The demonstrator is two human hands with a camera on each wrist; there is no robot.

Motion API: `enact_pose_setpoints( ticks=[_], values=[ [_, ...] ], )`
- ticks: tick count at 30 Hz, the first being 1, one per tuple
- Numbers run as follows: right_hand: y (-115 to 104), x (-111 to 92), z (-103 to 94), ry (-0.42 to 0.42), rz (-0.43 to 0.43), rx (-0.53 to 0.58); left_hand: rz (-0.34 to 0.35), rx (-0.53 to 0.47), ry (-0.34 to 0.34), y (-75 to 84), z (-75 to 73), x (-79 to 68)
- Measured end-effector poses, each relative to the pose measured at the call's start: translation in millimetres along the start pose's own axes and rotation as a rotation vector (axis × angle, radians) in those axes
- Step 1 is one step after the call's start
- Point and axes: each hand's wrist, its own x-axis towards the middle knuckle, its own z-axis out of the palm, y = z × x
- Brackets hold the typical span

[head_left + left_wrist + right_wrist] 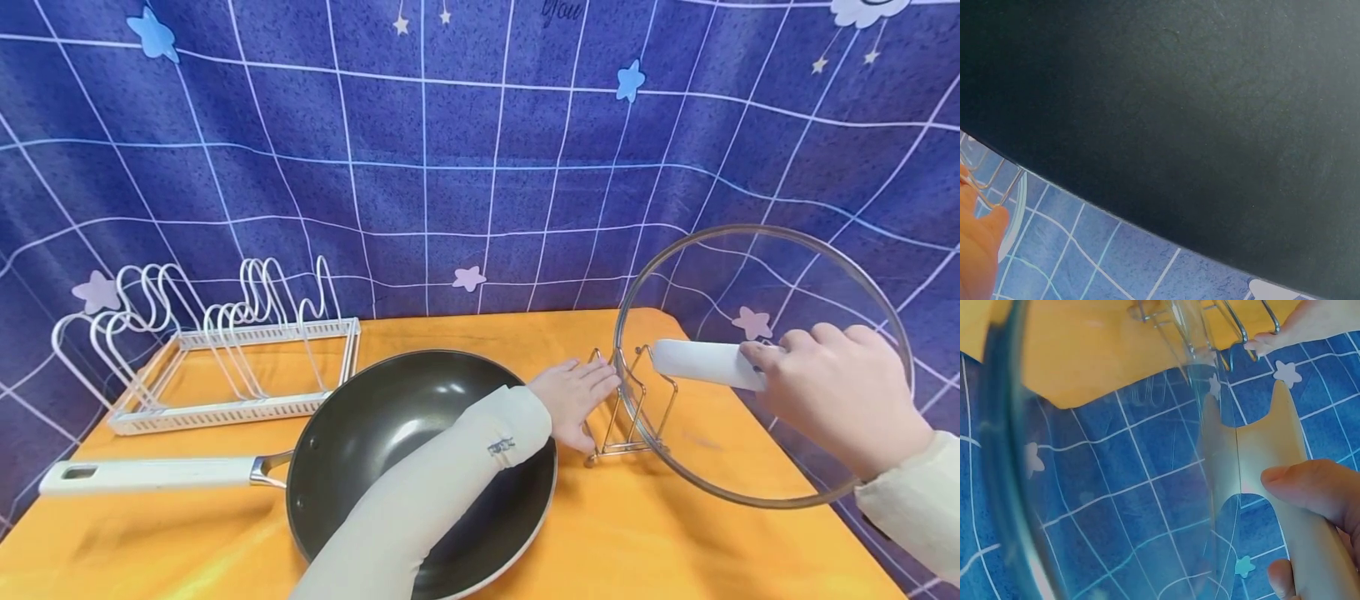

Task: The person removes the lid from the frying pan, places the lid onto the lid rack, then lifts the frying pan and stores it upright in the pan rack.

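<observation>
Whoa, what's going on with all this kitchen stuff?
A person's right hand holds up a glass lid by its white handle; the lid's edge is at a small wire rack. Their left hand is at that rack too. A pan and a white rack sit on the table.

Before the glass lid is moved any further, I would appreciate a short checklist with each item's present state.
1. Right grip secure on the glass lid's white handle: ok, fingers and thumb wrap it.
2. Left grip steadying the wire rack: cannot tell; its fingers are at the wires.
3. Lid rim seated between the wires: cannot tell.
4. Pan with its opening upward: ok.
5. Space above the pan free: not ok, the left sleeve crosses it.
6. White rack apart from the lid: ok.
</observation>
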Motion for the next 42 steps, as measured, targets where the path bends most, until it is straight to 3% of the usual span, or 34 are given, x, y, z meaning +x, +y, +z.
enact_pose_setpoints(
  ticks=[7,15,22,42],
  values=[
    [-1.8,2.5,1.7,0.045,-0.026,0.001,0.012,0.009,0.011,1.1,-0.6,-0.8],
    [-5.0,9.3,4.5,-0.006,0.016,-0.008,0.018,0.045,0.007,1.6,-0.3,-1.4],
    [-9.4,17.1,9.7,0.024,0.021,0.023,0.014,0.006,-0.001,2.3,-1.4,-1.0],
    [-32.9,39.8,12.5,-0.029,0.036,-0.025,-0.005,0.013,0.017,1.8,-2.0,-0.7]
  ],
)
